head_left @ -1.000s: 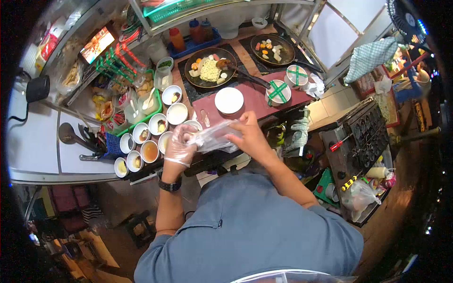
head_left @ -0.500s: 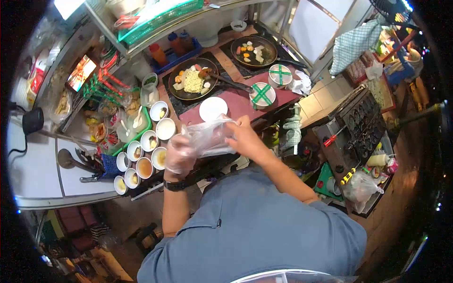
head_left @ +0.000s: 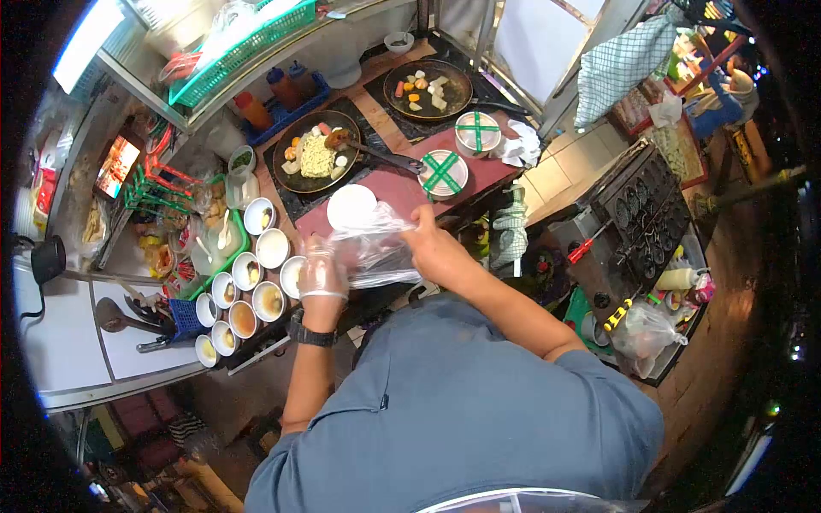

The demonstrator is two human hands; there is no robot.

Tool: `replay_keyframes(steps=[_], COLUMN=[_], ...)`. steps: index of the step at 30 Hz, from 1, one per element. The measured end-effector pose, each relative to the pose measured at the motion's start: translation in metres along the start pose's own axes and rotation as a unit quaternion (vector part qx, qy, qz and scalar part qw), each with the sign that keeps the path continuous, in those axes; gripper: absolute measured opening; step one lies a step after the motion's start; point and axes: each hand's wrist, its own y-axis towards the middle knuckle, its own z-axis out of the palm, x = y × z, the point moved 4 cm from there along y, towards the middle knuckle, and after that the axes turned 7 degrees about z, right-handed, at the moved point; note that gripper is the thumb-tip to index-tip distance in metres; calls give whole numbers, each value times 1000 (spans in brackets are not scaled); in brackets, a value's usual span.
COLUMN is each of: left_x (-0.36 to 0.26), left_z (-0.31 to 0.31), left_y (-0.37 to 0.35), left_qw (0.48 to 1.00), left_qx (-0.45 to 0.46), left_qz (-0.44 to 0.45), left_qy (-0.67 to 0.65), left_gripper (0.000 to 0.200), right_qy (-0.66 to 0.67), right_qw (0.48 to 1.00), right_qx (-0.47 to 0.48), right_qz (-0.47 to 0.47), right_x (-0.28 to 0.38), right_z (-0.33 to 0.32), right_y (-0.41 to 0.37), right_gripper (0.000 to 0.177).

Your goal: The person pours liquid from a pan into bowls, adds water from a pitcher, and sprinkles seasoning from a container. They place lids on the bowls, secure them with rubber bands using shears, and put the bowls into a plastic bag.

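Observation:
A clear plastic bag [head_left: 376, 252] is stretched between my two hands over the front edge of the counter. My left hand [head_left: 323, 272], in a thin clear glove with a black watch at the wrist, grips the bag's left side. My bare right hand [head_left: 432, 246] pinches its upper right corner. Just beyond the bag lies a white round lid or plate [head_left: 351, 208]. Behind that, a pan [head_left: 317, 151] holds a block of noodles, meatballs and sausage pieces, with a wooden spatula in it.
A second pan [head_left: 428, 89] with food stands at the back. Two tubs with green tape, one nearer [head_left: 443, 174], sit at the right. Several small bowls [head_left: 268, 301] line the left. A black moulded griddle [head_left: 646, 224] stands far right.
The view has shifted, so the counter items appear further left. My left hand has turned more upright at the bag, and my right hand still holds its corner.

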Motion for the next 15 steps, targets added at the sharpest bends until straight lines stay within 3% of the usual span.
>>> replay_keyframes(steps=[1,2,3,5,7,8,9,11,13,15], left_x=[4,19,20,20,6,6,3,-19,-25,-38], left_z=[1,7,1,-8,-22,-22,-23,-21,-5,12], left_y=[2,-3,-1,1,-6,-8,-8,-5,-5,5], left_qw=[987,983,983,997,996,997,996,994,997,1000], left_qx=[-61,-127,-128,-34,-49,-41,-34,-17,-46,-8], left_qz=[-38,27,24,-50,-73,-52,-29,-63,18,24], left_qy=[146,130,131,57,-16,-48,-81,-84,-59,-14], left_gripper=[44,52,52,62,66,69,72,72,70,69], right_qy=[43,86,105,145,107,20,19,-128,-171,-215], right_qw=[992,968,944,934,987,997,997,991,985,974], right_qx=[70,139,214,150,39,-35,-33,-21,22,66], right_qz=[-96,-191,-226,-288,-114,-66,-68,-40,-17,3], right_x=[4,7,-1,-13,-36,-56,-73,-92,-94,-92], right_z=[-6,-13,-18,-48,-80,-78,-68,-52,-41,-30], right_y=[-1,-2,2,23,45,59,78,110,122,132], right_gripper=[46,56,80,88,109,116,116,123,120,117])
